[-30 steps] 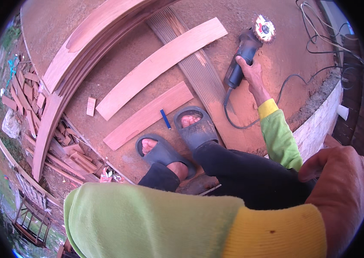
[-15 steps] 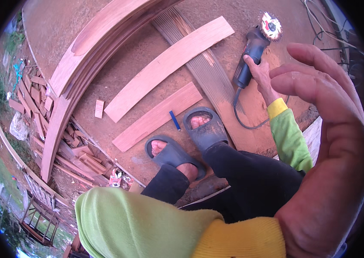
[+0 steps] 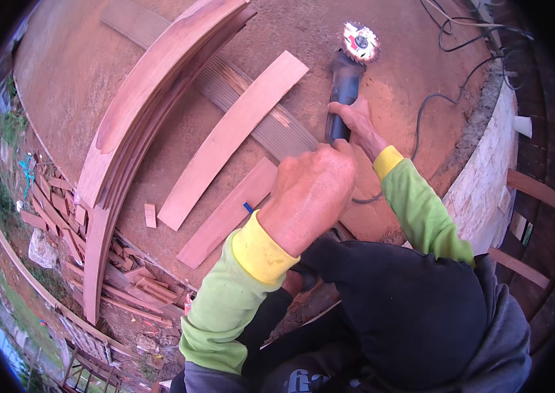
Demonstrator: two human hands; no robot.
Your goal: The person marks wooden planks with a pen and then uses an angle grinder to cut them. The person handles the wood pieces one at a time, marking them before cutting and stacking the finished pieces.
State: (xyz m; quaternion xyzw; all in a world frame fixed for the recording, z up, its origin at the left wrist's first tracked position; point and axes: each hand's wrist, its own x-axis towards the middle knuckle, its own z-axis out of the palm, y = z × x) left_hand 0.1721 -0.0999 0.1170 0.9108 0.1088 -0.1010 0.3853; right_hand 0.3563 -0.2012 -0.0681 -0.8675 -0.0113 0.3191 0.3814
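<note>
My right hand (image 3: 356,123) is wrapped round the black body of an angle grinder (image 3: 345,85), which points away from me. A toothed saw disc (image 3: 360,42) sits at its far end. My left hand (image 3: 313,190) is closed, knuckles up, just below the grinder's rear end; its fingertips are hidden, so what it holds cannot be made out. The grinder's cord (image 3: 368,200) shows to the right of that hand. A curved wooden board (image 3: 231,141) lies to the left across a grooved plank (image 3: 284,136). A shorter board (image 3: 225,219) lies nearer, with a blue stick-like thing (image 3: 248,207) on or beside it, partly hidden.
A stack of curved boards (image 3: 140,111) stands at left, and a small wood block (image 3: 150,215) lies near it. Offcuts (image 3: 55,206) are heaped beyond the slab's left edge. Cables (image 3: 448,29) lie at the far right. Sawdust (image 3: 392,108) covers the floor beside the grinder.
My left hand has come down from close to the camera at right, where its fingers were apart, to the grinder's rear end, and has closed. My right hand still grips the grinder.
</note>
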